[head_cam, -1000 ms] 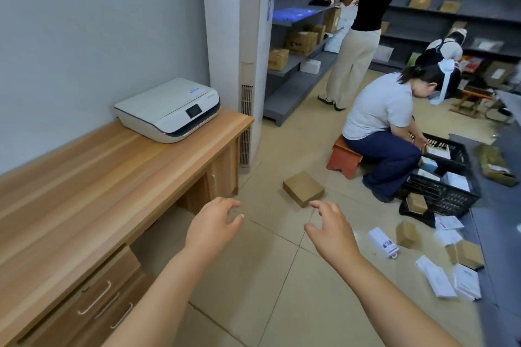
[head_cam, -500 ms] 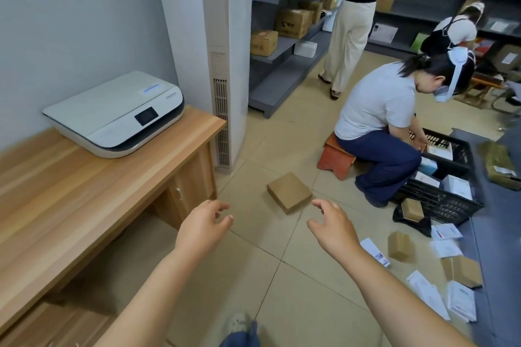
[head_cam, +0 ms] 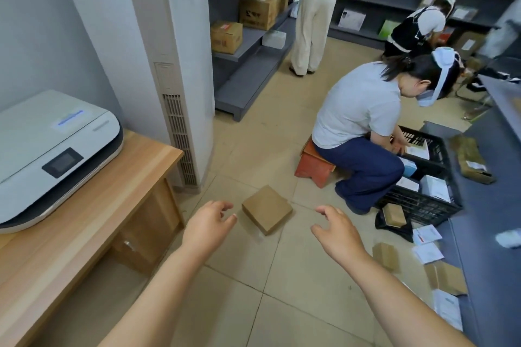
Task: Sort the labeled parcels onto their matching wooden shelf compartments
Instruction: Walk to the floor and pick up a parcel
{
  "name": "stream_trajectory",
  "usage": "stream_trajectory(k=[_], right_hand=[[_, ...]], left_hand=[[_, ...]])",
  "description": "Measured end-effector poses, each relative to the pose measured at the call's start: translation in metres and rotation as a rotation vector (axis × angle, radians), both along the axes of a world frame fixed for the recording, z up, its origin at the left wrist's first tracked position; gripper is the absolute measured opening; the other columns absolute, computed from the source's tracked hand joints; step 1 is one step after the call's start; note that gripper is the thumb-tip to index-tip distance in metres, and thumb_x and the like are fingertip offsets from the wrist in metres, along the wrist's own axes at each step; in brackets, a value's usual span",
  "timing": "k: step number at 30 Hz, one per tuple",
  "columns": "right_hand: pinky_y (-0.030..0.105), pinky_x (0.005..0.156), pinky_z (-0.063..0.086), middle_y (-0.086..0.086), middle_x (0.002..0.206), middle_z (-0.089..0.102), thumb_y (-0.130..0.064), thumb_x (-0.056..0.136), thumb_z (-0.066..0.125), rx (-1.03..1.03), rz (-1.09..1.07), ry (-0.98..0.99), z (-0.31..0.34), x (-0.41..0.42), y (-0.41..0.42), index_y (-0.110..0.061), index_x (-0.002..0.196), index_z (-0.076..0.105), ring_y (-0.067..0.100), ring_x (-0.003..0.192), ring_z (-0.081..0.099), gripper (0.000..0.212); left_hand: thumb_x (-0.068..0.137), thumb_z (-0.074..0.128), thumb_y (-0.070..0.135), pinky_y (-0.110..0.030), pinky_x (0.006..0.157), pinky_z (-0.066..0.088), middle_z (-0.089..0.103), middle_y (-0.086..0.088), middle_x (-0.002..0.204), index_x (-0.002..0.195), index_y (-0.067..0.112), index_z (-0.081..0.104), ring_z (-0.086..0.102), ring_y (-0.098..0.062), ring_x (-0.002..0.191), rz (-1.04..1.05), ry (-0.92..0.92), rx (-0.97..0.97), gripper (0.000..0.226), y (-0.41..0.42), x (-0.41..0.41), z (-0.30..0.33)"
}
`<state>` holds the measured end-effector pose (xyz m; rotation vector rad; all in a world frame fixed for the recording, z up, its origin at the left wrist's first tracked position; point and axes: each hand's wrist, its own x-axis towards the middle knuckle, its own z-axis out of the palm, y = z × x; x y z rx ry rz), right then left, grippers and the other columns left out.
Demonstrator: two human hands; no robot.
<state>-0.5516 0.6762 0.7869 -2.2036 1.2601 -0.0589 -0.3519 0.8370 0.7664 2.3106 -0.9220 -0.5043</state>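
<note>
Plain brown parcel (head_cam: 267, 209), beige floor (head_cam: 282, 304)

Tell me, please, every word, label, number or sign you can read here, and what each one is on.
None can be read with confidence.
Dark logo and characters on the large shelf carton: too blurred.
Red label on the smaller shelf carton: unreadable.
Blue strip and screen on the printer: no legible text.
Labels on the white envelopes on the floor: too small.
Brown floor box: no label visible.
</note>
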Motion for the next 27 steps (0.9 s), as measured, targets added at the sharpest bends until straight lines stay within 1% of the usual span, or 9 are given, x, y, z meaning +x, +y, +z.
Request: stream_trajectory(k=[2,5,8,12,16,19,21,27], right_hand=[[0.036,0.102,0.038,0.004,0.132,0.052,-0.021,0.086,0.055,0.011,-0.014,0.003,-0.005,0.005,-0.028,-0.018,0.128,0.05,0.021,0.123,0.046,0.043],[0.035,0.101,0.038,0.004,0.133,0.052,-0.021,0.085,0.055,0.023,-0.019,0.015,-0.016,0.011,-0.076,-0.018,0.128,0.051,0.021,0.123,0.046,0.042],[0.036,0.102,0.039,0.005,0.134,0.052,-0.022,0.086,0.055,0.034,0.016,0.044,-0.029,0.017,-0.129,-0.017,0.128,0.05,0.022,0.123,0.047,0.043],[0.037,0.103,0.038,0.005,0.134,0.052,-0.022,0.087,0.054,0.056,0.097,0.08,-0.041,0.026,-0.205,-0.017,0.128,0.05,0.021,0.124,0.046,0.041],[0.034,0.1,0.039,0.003,0.134,0.052,-0.022,0.087,0.054,0.051,0.192,0.126,-0.051,0.039,-0.279,-0.017,0.128,0.051,0.02,0.124,0.047,0.041],[0.033,0.099,0.039,0.002,0.136,0.051,-0.021,0.087,0.054,0.057,0.269,0.159,-0.063,0.056,-0.326,-0.017,0.128,0.051,0.02,0.125,0.046,0.041],[0.035,0.1,0.04,0.003,0.136,0.05,-0.02,0.087,0.053,0.074,0.323,0.188,-0.074,0.073,-0.35,-0.017,0.127,0.051,0.021,0.125,0.046,0.04],[0.039,0.103,0.038,0.005,0.134,0.052,-0.021,0.088,0.053,0.148,0.461,0.261,-0.111,0.133,-0.39,-0.016,0.126,0.053,0.023,0.125,0.046,0.038]], left_hand=[[0.087,0.055,0.034,-0.028,0.077,0.046,0.059,0.001,0.112,0.119,0.021,0.058,0.058,-0.014,0.097,-0.009,0.023,0.014,0.035,-0.028,0.008,-0.005],[0.086,0.055,0.033,-0.031,0.081,0.048,0.06,0.0,0.111,0.118,0.022,0.059,0.058,-0.015,0.097,0.005,0.049,0.04,0.034,-0.071,0.016,-0.019],[0.085,0.056,0.032,-0.032,0.083,0.049,0.061,-0.001,0.111,0.116,0.021,0.06,0.059,-0.016,0.097,0.048,0.059,0.053,0.033,-0.117,0.021,-0.033],[0.085,0.056,0.028,-0.031,0.082,0.048,0.061,-0.002,0.113,0.116,0.02,0.06,0.059,-0.017,0.098,0.139,0.097,0.075,0.032,-0.179,0.018,-0.047],[0.086,0.056,0.026,-0.028,0.076,0.044,0.062,-0.003,0.114,0.117,0.019,0.06,0.059,-0.017,0.099,0.252,0.149,0.1,0.032,-0.232,0.012,-0.062],[0.086,0.057,0.025,-0.027,0.075,0.042,0.063,-0.003,0.111,0.116,0.019,0.061,0.059,-0.017,0.096,0.357,0.182,0.099,0.031,-0.259,0.01,-0.076],[0.085,0.057,0.025,-0.027,0.075,0.041,0.063,-0.002,0.111,0.115,0.021,0.061,0.059,-0.017,0.095,0.416,0.215,0.119,0.031,-0.27,0.012,-0.087],[0.084,0.057,0.024,-0.026,0.075,0.041,0.064,-0.001,0.114,0.115,0.022,0.061,0.059,-0.017,0.098,0.545,0.29,0.196,0.031,-0.29,0.034,-0.122]])
